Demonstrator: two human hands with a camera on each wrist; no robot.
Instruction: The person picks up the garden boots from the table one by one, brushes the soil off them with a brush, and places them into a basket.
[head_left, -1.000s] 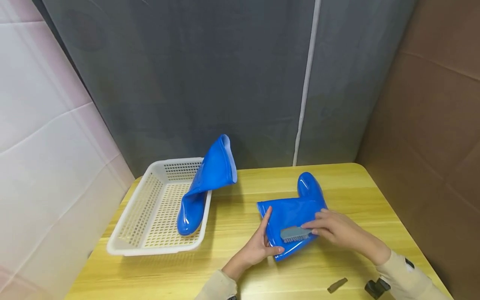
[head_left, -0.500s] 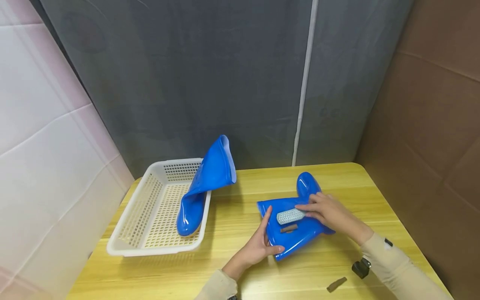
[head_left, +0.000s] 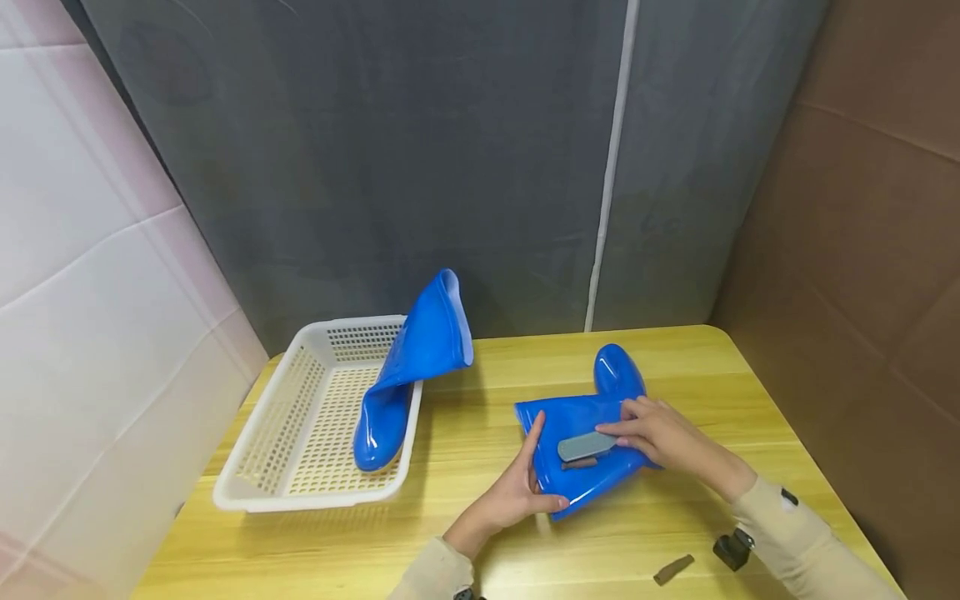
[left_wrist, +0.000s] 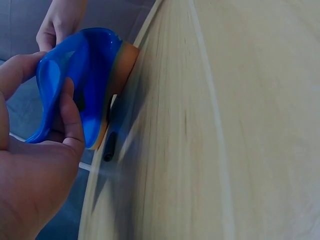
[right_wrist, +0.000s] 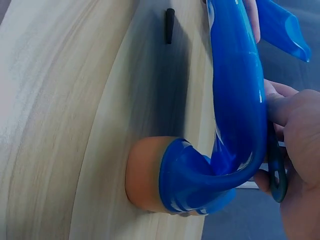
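The brush (head_left: 583,447) has turned smooth side up.

A white plastic basket (head_left: 322,502) with lattice sides sits at the left of the yellow wood-grain table (head_left: 765,442). In it, 1 glossy blue boot (head_left: 427,346) stands toe-down, its shaft leaning out across the right rim, pale lining showing. At the near edge lies 1 small brown strip (head_left: 673,570). Behind hangs grey cloth (head_left: 420,167) with 1 white vertical stripe (head_left: 613,158), between a pale left sheet (head_left: 82,283) and a brown right sheet (head_left: 862,250).
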